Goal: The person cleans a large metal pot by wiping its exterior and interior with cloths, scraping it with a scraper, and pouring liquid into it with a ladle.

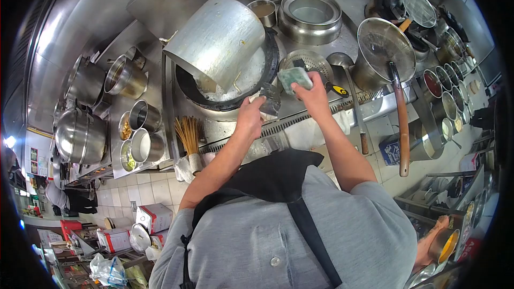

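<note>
My right hand [313, 95] is closed round a green-and-white scouring sponge [294, 78], raised over the steel counter. To its left, my left hand [250, 116] grips a dark grey, shiny flat piece [271, 100] with a pale part by the fingers; its kind I cannot make out. Just ahead of that hand, a big aluminium pot [217, 37] lies tipped over a dark wok [201, 103] holding foamy, whitish water. Near the right hand are a perforated strainer [309, 60] and a yellow-and-black handle [338, 91].
A long-handled ladle [358, 115] lies at the right, beside a pot with a wood-handled strainer [386, 48] on it. A bamboo brush [188, 135] stands front left, near steel pots [145, 147]. At the back sits a round steel container [309, 27]. Cloths [305, 135] lie along the front edge.
</note>
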The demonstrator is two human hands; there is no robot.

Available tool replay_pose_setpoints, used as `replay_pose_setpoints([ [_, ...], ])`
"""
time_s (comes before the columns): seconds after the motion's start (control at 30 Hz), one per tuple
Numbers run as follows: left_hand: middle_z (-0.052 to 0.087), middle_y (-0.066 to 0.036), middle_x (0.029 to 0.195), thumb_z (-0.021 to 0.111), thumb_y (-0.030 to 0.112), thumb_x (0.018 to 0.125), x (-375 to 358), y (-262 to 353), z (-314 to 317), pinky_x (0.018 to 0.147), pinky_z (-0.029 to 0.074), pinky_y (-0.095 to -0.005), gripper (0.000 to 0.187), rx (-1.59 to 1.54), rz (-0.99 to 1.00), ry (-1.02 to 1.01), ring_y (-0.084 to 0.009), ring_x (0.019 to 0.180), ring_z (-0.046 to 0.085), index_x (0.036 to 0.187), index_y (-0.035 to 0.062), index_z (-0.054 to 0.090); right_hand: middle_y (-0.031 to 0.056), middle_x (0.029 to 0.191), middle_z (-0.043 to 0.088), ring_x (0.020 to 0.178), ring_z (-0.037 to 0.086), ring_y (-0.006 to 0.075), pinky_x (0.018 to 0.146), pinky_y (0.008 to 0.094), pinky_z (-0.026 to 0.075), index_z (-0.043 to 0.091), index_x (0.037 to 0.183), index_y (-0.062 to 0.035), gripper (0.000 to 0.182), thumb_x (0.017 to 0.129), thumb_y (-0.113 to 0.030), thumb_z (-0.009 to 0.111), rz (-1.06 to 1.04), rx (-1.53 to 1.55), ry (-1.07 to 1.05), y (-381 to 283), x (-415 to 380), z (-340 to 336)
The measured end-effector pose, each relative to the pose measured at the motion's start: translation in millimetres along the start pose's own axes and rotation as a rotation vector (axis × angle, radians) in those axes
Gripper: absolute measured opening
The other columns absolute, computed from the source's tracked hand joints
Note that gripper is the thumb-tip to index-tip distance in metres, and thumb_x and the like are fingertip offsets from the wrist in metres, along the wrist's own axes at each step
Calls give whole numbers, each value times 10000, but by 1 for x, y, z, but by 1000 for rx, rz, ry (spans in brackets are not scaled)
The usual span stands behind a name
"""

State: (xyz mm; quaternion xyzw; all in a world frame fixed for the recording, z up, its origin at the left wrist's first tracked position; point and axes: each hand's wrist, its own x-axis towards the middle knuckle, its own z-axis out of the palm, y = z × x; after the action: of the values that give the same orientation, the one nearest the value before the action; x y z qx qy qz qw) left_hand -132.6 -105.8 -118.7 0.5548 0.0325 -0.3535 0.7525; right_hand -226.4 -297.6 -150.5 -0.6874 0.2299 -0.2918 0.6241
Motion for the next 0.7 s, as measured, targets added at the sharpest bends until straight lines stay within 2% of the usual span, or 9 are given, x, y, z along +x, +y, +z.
replay_pose_setpoints([
  [0.03,696,-86,1217,642,141,1006,-1,0,0,926,541,-433,364,-23,-25,-23,-238,1112,685,1348,90,527,122,1132,716,1066,715,284,893,438,572,589,1262,-28,444,925,-204,819,-142,-278,10,-4,-3,-1],
  [0.13,687,-79,1284,605,241,1052,12,-2,-9,996,508,-462,354,-63,-104,-174,-249,1175,666,1379,121,544,114,1063,732,1059,709,271,889,407,547,655,1221,-30,466,879,-268,862,-242,-495,-120,-25,-14,7],
  [0.17,683,-78,1304,589,270,1066,19,-5,-14,1001,507,-471,354,-71,-131,-238,-250,1180,665,1387,125,554,110,1084,732,1062,708,268,894,405,546,659,1236,-36,474,880,-275,861,-256,-452,-160,-21,-15,12],
  [0.23,674,-71,1337,541,326,1088,-4,13,2,1014,504,-483,366,-47,-164,-146,-251,1204,653,1399,134,567,102,1126,732,1067,705,263,905,401,543,668,1265,-48,490,882,-288,860,-284,-365,-240,-14,-18,22],
  [0.27,669,-68,1353,518,353,1099,-13,21,8,1020,502,-488,378,-35,-180,-100,-252,1216,648,1405,138,573,138,1273,690,1208,658,274,1007,412,518,591,1394,-46,665,861,-320,879,-133,-271,-330,-15,-18,23],
  [0.37,656,-61,1381,488,404,1108,5,18,-10,1042,482,-505,403,-44,-203,-220,-254,1247,623,1412,152,568,171,1424,597,1342,565,287,1112,410,461,456,1522,-41,859,851,-358,888,-208,-231,-447,6,-20,24],
  [0.47,667,-50,1361,484,465,1101,-8,31,-6,1017,471,-472,442,-41,-227,-225,-233,1250,610,1419,168,559,178,1494,528,1412,490,301,1176,404,406,337,1593,-33,989,848,-369,894,-120,-222,-565,-5,-20,20],
  [0.57,711,-31,1271,457,556,1100,-1,30,-10,811,500,-367,494,94,-228,-167,-187,1093,663,1373,168,593,184,1473,529,1384,530,318,1157,445,431,404,1551,-13,865,890,-373,829,29,-24,-530,-11,-19,20],
  [0.7,718,-28,1243,481,572,1084,-8,38,-7,792,481,-349,489,94,-206,-215,-172,1071,666,1331,171,614,146,1462,557,1357,548,270,1073,448,501,398,1563,-60,749,992,-439,699,396,429,-465,1,-16,24],
])
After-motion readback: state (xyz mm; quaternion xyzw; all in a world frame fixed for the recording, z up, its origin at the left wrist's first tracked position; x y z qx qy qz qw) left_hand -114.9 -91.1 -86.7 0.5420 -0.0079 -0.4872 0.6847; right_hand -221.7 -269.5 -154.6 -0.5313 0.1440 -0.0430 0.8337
